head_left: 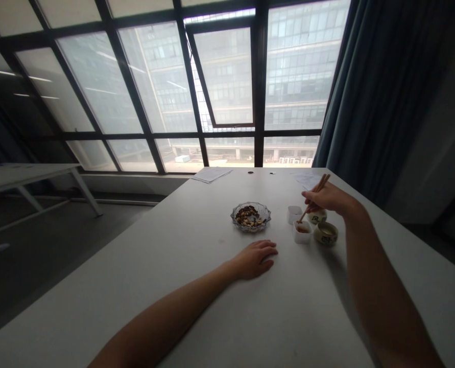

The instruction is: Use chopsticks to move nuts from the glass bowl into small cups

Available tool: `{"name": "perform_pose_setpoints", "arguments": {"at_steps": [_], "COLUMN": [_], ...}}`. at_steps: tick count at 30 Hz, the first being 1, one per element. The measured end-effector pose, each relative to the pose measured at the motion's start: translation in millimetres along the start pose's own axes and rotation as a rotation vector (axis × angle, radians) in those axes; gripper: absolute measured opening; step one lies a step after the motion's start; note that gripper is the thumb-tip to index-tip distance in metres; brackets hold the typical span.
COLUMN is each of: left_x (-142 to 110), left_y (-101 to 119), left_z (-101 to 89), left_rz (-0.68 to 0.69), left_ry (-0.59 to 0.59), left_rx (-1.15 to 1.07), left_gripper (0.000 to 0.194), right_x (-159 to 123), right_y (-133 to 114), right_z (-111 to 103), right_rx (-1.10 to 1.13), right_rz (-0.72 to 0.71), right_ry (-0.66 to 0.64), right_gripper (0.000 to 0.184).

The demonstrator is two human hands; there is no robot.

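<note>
My right hand is closed around a pair of wooden chopsticks. Their tips reach down into the nearer small white container, where some brownish bits lie. A second white container stands just behind it. To the right are two small ceramic cups with dark characters: the nearer cup looks hollow, and the farther cup is partly covered by my hand. Flat on the table rests my left hand, fingers stretched out and holding nothing. Beyond it sits a scalloped glass dish with mixed nuts or beans inside.
The white table runs toward the windows. Papers lie at its far left corner, more paper at the far right. Two small dark items are near the far edge. Another table stands left; a blue curtain hangs right.
</note>
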State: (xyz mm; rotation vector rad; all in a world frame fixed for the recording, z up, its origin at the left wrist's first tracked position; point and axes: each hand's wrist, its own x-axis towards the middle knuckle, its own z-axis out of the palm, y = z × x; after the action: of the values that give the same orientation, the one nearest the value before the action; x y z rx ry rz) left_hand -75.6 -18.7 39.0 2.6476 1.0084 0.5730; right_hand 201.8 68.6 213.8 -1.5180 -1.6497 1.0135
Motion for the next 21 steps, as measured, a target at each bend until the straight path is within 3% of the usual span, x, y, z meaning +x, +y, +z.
{"name": "perform_pose_setpoints", "arguments": {"at_steps": [8, 13, 17, 21], "left_x": [1, 1, 1, 1], "left_y": [0, 0, 0, 0], "left_z": [0.7, 0.4, 0.0, 0.2], "left_rz": [0.006, 0.01, 0.013, 0.02], "left_ry": [0.002, 0.006, 0.008, 0.013], "left_rx": [-0.01, -0.013, -0.013, -0.008], "left_gripper": [0.038, 0.038, 0.038, 0.038], "right_x": [6, 9, 15, 27], "right_y": [9, 7, -1, 0], "right_z": [-1, 3, 27, 70], "right_rx": [0.076, 0.177, 0.219, 0.237], "right_rz": [-0.044, -0.213, -0.321, -0.356], "right_ry": [-0.012, 0.082, 0.07, -0.044], "right_gripper": [0.026, 0.025, 0.028, 0.031]}}
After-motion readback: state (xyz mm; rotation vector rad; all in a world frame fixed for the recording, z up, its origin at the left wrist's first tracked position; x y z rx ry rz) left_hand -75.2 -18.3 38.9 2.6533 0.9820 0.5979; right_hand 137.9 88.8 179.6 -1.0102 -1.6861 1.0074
